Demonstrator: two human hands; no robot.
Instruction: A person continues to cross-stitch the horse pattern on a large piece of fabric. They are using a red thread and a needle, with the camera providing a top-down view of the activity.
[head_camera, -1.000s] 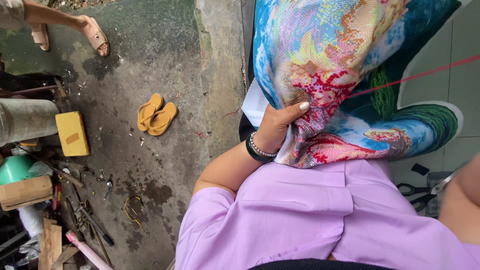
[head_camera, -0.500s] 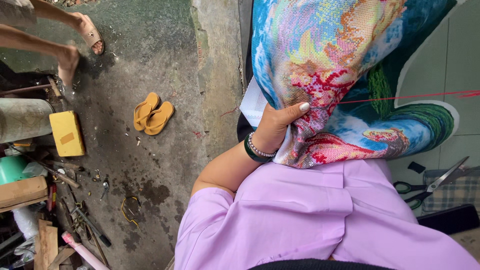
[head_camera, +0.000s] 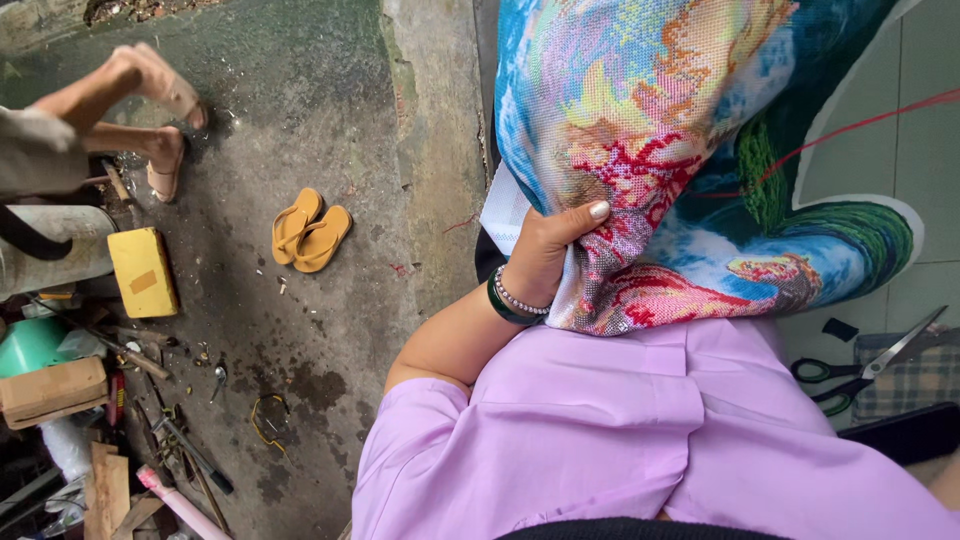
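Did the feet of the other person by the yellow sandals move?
Yes. The other person's feet now stand lower and further right on the ground, closer to the yellow sandals, which lie where they were.

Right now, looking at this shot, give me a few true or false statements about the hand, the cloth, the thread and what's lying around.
1. The left hand grips the edge of the embroidered cloth. True.
2. That wrist is bare. False: it wears a beaded bracelet and a dark bangle.
3. A red thread runs off the cloth toward the right. True.
4. The scissors are in the right hand. False: they lie on the floor at the right; the right hand is out of view.
5. The yellow sandals are on someone's feet. False: they lie empty on the concrete.
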